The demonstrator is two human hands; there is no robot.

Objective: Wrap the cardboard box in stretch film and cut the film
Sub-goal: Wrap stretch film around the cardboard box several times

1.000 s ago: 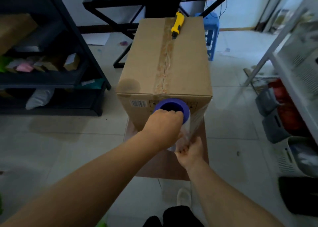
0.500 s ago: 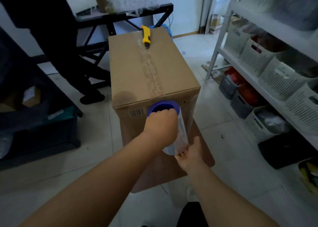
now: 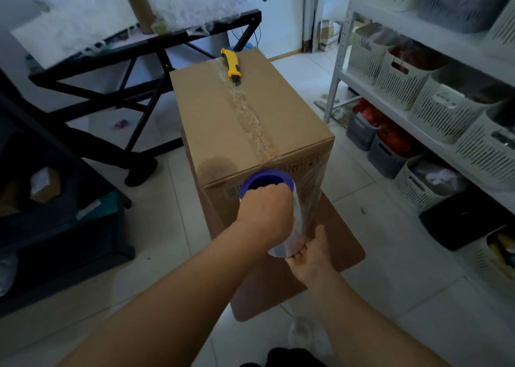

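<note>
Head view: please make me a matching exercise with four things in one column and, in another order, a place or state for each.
Things:
1. utility knife
2. stretch film roll
3. left hand
4. right hand

Places or states:
A. grips the bottom end of the roll
B. lies on the far top of the cardboard box
C. held upright against the box's near face
D. grips the roll just under its blue top end

Pairs: 1-B, 2-C, 3-D, 4-A
</note>
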